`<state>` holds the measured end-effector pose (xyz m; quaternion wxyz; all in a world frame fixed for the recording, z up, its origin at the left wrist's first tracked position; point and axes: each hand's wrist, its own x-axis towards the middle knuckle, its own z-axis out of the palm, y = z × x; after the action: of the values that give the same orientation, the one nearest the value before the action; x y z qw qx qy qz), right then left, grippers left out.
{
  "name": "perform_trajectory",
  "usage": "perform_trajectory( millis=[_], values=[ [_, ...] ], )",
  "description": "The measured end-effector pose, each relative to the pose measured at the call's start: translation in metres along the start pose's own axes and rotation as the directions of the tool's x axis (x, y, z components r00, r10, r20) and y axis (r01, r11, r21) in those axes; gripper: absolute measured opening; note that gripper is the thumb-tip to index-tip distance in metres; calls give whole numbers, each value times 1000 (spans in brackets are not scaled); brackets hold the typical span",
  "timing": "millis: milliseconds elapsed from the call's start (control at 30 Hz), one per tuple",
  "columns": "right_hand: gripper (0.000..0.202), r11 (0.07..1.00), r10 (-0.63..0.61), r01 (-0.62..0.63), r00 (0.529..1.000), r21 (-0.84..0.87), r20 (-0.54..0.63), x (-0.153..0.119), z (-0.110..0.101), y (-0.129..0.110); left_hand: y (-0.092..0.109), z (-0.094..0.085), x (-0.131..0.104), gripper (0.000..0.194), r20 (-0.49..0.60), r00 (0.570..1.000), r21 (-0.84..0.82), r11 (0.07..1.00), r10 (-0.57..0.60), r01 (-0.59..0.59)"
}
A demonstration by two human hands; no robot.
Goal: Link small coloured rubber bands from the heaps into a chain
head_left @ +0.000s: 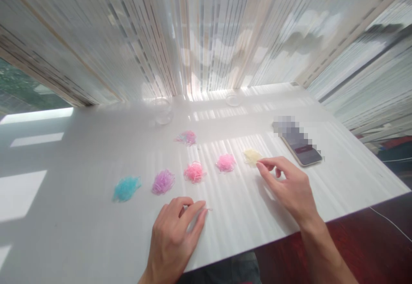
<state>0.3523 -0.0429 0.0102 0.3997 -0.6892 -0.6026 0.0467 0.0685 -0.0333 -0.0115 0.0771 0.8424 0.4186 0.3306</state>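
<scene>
Small piles of thin rubber bands lie in a row on the white table: a teal pile, a purple pile, a coral pile, a pink pile and a pale yellow pile. Behind them is a mixed pink and blue pile. My left hand rests below the coral pile, thumb and forefinger pinching a small pinkish rubber band. At the right edge of the yellow pile, my right hand has its thumb and forefinger together; what lies between their tips is too small to make out.
A phone lies on the right of the white table. Clear round containers, one at the back left and one at the back middle, stand near a striped curtain. The table's front edge runs beneath my forearms.
</scene>
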Motion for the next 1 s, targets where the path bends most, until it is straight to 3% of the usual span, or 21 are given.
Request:
perform_trajectory(
  millis=[200, 367, 500, 667, 833, 1000],
  values=[
    [14, 991, -43, 42, 999, -128, -6, 20, 1, 26, -4, 4, 1, 13, 21, 999, -34, 998, 44, -43],
    [16, 985, -54, 56, 998, -166, 18, 24, 4, 29, -4, 6, 0, 12, 51, 997, -34, 998, 51, -50],
    [15, 979, -61, 54, 998, -197, -31, 20, -2, 25, -4, 6, 0, 13, 63, 998, -48, 999, 28, -25],
    [9, 993, -98, 91, 990, -71, -99, -9, 3, -11, -2, 1, 1, 11, 55, 998, -245, 968, -41, 53],
    [16, 928, -238, 165, 953, 334, 189, -48, 34, -59, 0, -6, -2, 12, 13, 993, -393, 912, -118, 114],
    [10, 886, -214, 79, 943, 456, 253, -54, 56, -79, -2, -7, -6, 16, -55, 987, -427, 897, -150, 112]
  ],
)
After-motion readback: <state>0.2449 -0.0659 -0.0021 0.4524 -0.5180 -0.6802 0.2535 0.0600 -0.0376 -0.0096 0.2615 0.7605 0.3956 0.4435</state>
